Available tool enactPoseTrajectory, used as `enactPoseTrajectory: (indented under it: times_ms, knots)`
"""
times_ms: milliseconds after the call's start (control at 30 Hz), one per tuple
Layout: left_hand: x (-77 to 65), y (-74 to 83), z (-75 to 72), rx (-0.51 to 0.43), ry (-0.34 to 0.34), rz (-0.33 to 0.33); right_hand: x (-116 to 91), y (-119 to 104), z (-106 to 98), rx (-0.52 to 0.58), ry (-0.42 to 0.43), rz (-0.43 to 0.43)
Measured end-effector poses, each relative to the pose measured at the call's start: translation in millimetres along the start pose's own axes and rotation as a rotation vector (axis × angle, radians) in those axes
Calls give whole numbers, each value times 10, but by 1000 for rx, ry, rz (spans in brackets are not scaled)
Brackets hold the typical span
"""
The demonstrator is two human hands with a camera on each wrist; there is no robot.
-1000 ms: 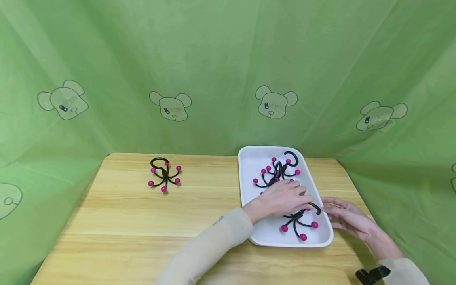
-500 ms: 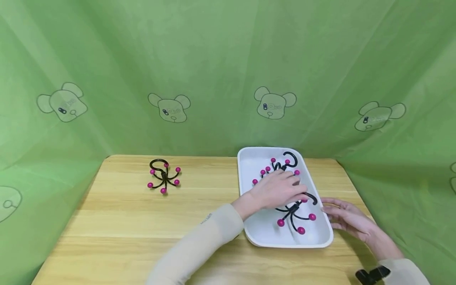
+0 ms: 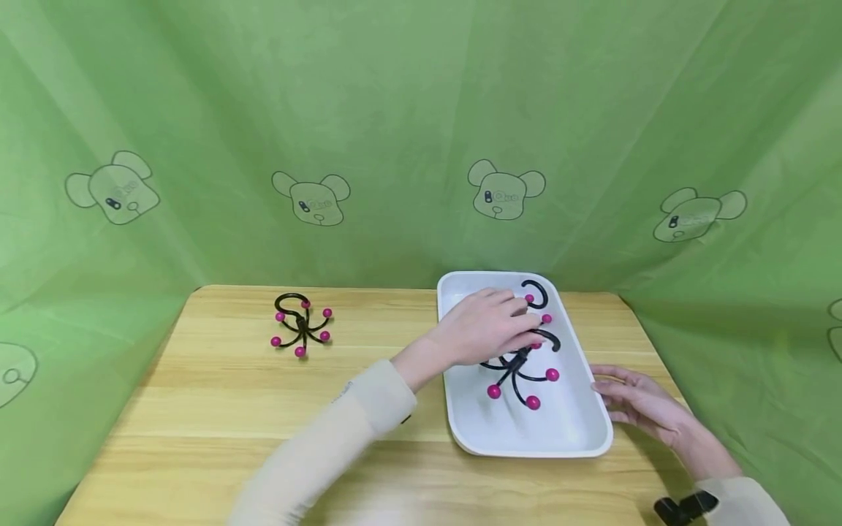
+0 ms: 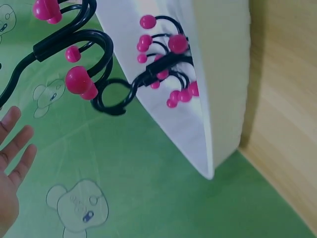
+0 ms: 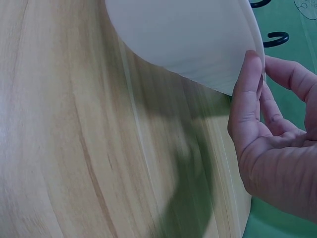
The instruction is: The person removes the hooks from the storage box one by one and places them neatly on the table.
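Observation:
A black hook with several curved legs tipped in pink balls (image 3: 520,358) stands legs-down over the white tray (image 3: 559,431). My left hand (image 3: 483,325) pinches it near its curved handle. In the left wrist view its stem (image 4: 54,45) runs out past three spread fingers (image 4: 16,148); the pinching fingertips lie outside that view. Similar hooks (image 4: 159,67) lie further back in the tray, partly behind my left hand in the head view. My right hand (image 3: 638,402) holds the tray's right rim, its digits (image 5: 247,74) on both sides of the edge.
Another such hook (image 3: 302,324) stands alone on the wooden table (image 3: 197,409), at the back left. A green curtain (image 3: 408,131) with bear-head prints hangs behind the table and at both sides. A black device (image 3: 684,505) is strapped on the right wrist.
My left hand has moved away from me and leftward inside the tray, bringing the pink-tipped hook with it from the front toward the other hooks. My right hand stays at the rim.

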State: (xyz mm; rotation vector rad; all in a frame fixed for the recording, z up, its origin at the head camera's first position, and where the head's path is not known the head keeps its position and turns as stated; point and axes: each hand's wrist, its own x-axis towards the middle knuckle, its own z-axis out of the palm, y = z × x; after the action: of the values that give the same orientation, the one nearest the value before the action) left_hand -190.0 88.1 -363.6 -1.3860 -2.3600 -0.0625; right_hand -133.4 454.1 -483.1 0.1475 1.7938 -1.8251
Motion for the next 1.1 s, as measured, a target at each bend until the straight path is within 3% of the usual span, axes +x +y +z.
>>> enactPoseTrajectory:
  times_ms: [467, 1100]
  knots:
    - [-440, -395, -238, 11, 74, -34, -16, -1, 3, 11, -36, -22]
    - [-945, -814, -216, 2, 126, -114, -20, 1, 10, 15, -14, -14]
